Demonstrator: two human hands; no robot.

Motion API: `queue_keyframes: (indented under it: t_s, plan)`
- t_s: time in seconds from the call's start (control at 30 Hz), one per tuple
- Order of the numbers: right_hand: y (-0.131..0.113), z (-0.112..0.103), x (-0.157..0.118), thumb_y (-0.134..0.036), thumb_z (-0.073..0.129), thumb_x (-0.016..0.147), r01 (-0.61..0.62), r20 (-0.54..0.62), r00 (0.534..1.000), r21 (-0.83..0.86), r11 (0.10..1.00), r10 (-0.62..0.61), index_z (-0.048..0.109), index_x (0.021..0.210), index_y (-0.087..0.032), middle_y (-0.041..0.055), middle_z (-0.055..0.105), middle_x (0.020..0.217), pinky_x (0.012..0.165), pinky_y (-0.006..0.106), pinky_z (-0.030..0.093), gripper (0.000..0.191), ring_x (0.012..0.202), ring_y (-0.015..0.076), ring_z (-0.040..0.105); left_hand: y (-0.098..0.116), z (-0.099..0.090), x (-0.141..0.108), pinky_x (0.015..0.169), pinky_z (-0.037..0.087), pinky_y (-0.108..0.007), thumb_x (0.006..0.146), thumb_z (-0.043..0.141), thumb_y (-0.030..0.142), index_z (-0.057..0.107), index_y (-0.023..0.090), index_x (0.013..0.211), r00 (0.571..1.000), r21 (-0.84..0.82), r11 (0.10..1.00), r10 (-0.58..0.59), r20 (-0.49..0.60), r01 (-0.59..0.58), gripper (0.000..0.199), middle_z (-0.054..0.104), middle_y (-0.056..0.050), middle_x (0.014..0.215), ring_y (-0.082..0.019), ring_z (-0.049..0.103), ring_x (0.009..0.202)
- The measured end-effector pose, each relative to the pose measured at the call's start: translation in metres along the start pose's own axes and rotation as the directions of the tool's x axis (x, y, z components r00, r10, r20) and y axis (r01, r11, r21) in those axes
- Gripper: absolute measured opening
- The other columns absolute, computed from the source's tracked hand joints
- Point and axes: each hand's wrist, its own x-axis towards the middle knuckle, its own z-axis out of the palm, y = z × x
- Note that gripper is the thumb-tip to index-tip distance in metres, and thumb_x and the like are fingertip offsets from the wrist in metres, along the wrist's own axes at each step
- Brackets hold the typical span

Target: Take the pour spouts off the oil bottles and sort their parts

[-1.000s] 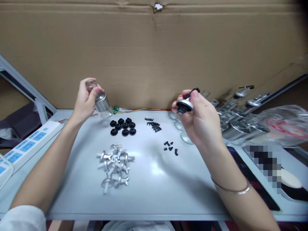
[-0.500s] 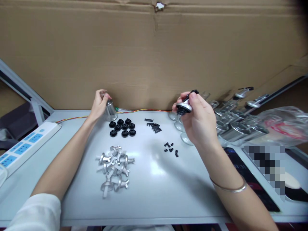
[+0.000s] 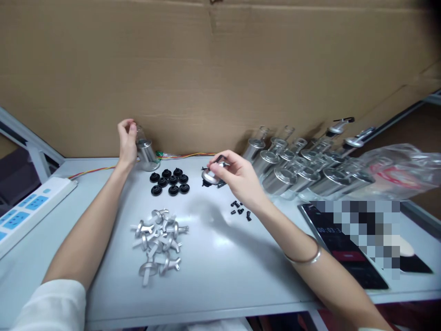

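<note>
The pourer [image 3: 208, 177] is pinched between the thumb and fingers of your right hand [image 3: 239, 177], above the surface [image 3: 213, 285]; you grip it by its upper part, which seems meant to leave the black base free underneath. Your left hand [image 3: 127, 145] has its fingers curled narrowly at the neck of the standing bottle [image 3: 147, 154], perhaps to steady it, though you cannot tell from here whether they are closed on the glass. In front of you, black stoppers [image 3: 172, 179], metal spouts [image 3: 149, 267] and tiny black caps [image 3: 240, 211] lie in separate groups, probably so you can pick each kind without searching. For writing, your phone [image 3: 365, 271] shows part of a timer, "00:03:3", its remainder masked; you can read no brand on the bottle.
</note>
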Motion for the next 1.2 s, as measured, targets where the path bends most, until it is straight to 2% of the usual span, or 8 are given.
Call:
queue_keyframes:
  t_s: [0.13, 0.23, 0.3, 0.37, 0.6, 0.9, 1.07, 1.2]
  plan:
    - [0.016, 0.007, -0.002, -0.040, 0.073, 0.070, -0.009, 0.027, 1.000, -0.208, 0.978, 0.015, 0.067, 0.077, -0.018, 0.0026, 0.057, 0.084, 0.071, 0.029, 0.044, 0.024, 0.079, 0.0134, 0.052, 0.049, -0.008, -0.024, 0.101, 0.030, -0.032, 0.087, 0.033, 0.070, 0.032, 0.016, 0.118, 0.969, 0.016, 0.995, 0.100, -0.226, -0.099, 0.062, 0.038, -0.007, 0.117, -0.016, 0.036, 0.113]
    - [0.027, 0.010, -0.003, -0.040, 0.071, 0.070, -0.139, 0.144, 0.977, -0.130, 0.982, 0.158, 0.067, 0.081, -0.017, 0.0013, 0.058, 0.076, 0.069, 0.030, 0.045, 0.026, 0.070, 0.0125, 0.053, 0.103, -0.013, -0.059, 0.078, 0.043, -0.028, 0.088, 0.037, 0.064, 0.038, 0.018, 0.118, 0.961, -0.030, 0.995, 0.099, 0.257, -0.094, 0.055, 0.050, -0.006, 0.106, -0.017, 0.051, 0.095]
    - [0.030, 0.011, -0.005, -0.040, 0.070, 0.072, -0.185, 0.235, 0.953, -0.051, 0.982, 0.191, 0.064, 0.084, -0.016, 0.0011, 0.061, 0.074, 0.070, 0.031, 0.046, 0.027, 0.068, 0.0128, 0.055, 0.135, -0.016, -0.079, 0.077, 0.044, -0.028, 0.085, 0.046, 0.060, 0.041, 0.022, 0.121, 0.659, 0.093, 0.994, -0.035, 0.751, -0.053, 0.053, 0.053, -0.007, 0.115, -0.019, 0.054, 0.099]
    - [0.029, 0.012, -0.006, -0.037, 0.068, 0.074, -0.165, 0.302, 0.938, -0.043, 0.985, 0.170, 0.063, 0.085, -0.016, 0.0022, 0.064, 0.075, 0.074, 0.033, 0.048, 0.024, 0.070, 0.0141, 0.059, 0.157, -0.016, -0.092, 0.075, 0.043, -0.028, 0.078, 0.057, 0.060, 0.049, 0.023, 0.115, 0.365, 0.220, 0.967, -0.160, 0.917, -0.128, 0.052, 0.058, -0.004, 0.110, -0.021, 0.057, 0.093]
    - [0.014, 0.005, -0.010, -0.030, 0.056, 0.086, 0.081, 0.331, 0.944, -0.234, 0.969, 0.001, 0.059, 0.092, -0.017, 0.0028, 0.065, 0.085, 0.072, 0.026, 0.047, 0.015, 0.075, 0.0125, 0.061, 0.162, 0.006, -0.106, 0.060, 0.035, -0.024, 0.087, 0.048, 0.046, 0.055, 0.020, 0.099, 0.527, 0.178, 0.979, -0.098, 0.844, -0.104, 0.030, 0.060, 0.000, 0.083, -0.016, 0.053, 0.069]
    - [0.020, -0.002, -0.006, -0.037, 0.037, 0.097, 0.441, 0.487, 0.870, -0.702, 0.559, -0.075, 0.055, 0.076, -0.016, 0.0026, 0.059, 0.067, 0.063, 0.024, 0.035, 0.034, 0.063, 0.0127, 0.052, 0.156, 0.020, -0.119, 0.052, 0.027, -0.023, 0.080, 0.047, 0.035, 0.044, 0.020, 0.072, 0.627, 0.178, 0.978, -0.209, 0.751, 0.113, 0.018, 0.043, 0.005, 0.063, -0.011, 0.038, 0.056]
    - [0.025, 0.003, -0.007, -0.044, 0.032, 0.098, 0.436, 0.468, 0.884, -0.834, 0.337, 0.013, 0.058, 0.079, -0.016, 0.0055, 0.061, 0.072, 0.067, 0.027, 0.032, 0.043, 0.068, 0.0159, 0.054, 0.156, 0.025, -0.118, 0.050, 0.022, -0.025, 0.080, 0.044, 0.034, 0.047, 0.020, 0.076, 0.641, 0.403, 0.905, -0.231, 0.732, -0.133, 0.015, 0.043, 0.004, 0.054, -0.013, 0.039, 0.049]
    - [0.023, 0.006, -0.010, -0.048, 0.039, 0.094, 0.288, 0.388, 0.911, -0.843, 0.454, 0.143, 0.058, 0.075, -0.016, 0.0007, 0.056, 0.061, 0.059, 0.025, 0.027, 0.042, 0.054, 0.0113, 0.044, 0.162, 0.026, -0.121, 0.050, 0.021, -0.027, 0.080, 0.041, 0.031, 0.052, 0.019, 0.082, 0.641, 0.539, 0.785, -0.249, 0.726, -0.305, 0.016, 0.052, 0.000, 0.054, -0.018, 0.052, 0.052]
